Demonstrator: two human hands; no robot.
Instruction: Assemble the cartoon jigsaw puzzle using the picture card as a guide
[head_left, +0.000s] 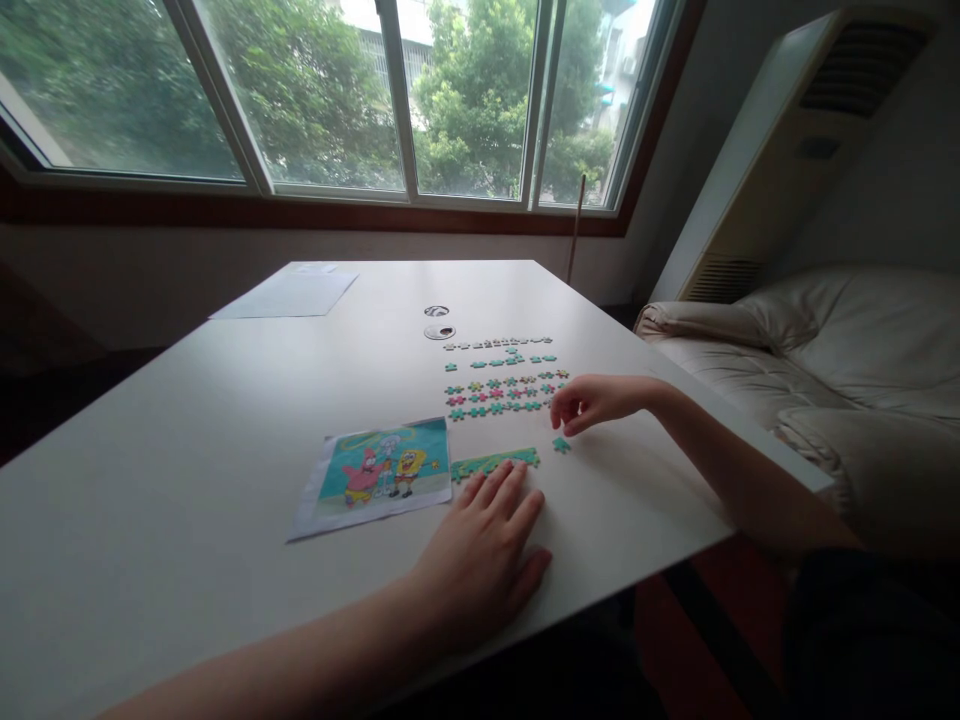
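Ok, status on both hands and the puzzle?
Left hand flat, partly covering joined puzzle strip. Right hand curled near loose teal piece; grip unclear.

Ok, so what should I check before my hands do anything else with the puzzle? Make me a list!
1. Picture sheet easy to see: ok, faces up beside the joined strip.
2. Left hand steadying the strip: ok, it looks that way, fingertips at its near edge.
3. Single green piece within easy reach: ok, on the table just below the right hand.
4. Right hand free: cannot tell, its fingers are curled.
5. That piece fits the strip: cannot tell, they lie apart.
6. Loose pieces sorted: ok, set out in rows.
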